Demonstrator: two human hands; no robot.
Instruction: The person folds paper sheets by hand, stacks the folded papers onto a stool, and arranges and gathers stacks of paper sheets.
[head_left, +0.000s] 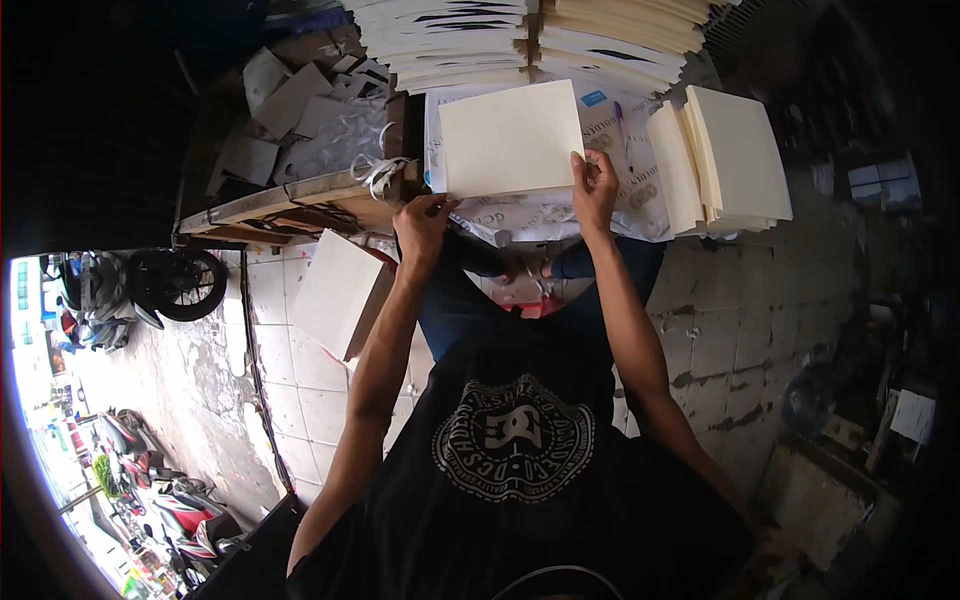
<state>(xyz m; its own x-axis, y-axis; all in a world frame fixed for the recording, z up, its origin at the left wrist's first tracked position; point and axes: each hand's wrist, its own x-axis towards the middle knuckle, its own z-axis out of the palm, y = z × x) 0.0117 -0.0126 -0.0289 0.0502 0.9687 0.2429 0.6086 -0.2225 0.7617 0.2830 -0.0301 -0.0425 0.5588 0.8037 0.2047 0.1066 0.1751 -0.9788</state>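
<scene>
A cream rectangular sheet or booklet [510,138] lies over a table covered with printed white paper [625,215]. My right hand [596,188] grips its lower right corner, thumb on top and fingers at the edge. At the lower left corner is my left hand [424,226], its thumb and fingertips pinched together at the edge; the fingers' undersides are hidden. To the right stands a thick stack of cream booklets [738,160], with its left part leaning apart. Tall piles of white and cream paper [450,45] rise behind the sheet.
On the left, a wooden-framed bin [290,200] holds paper scraps and plastic. Below it, another paper stack [340,295] stands beside my left forearm. A blue label [594,98] lies on the covering. Motorcycles [185,520] are parked outside at the far left.
</scene>
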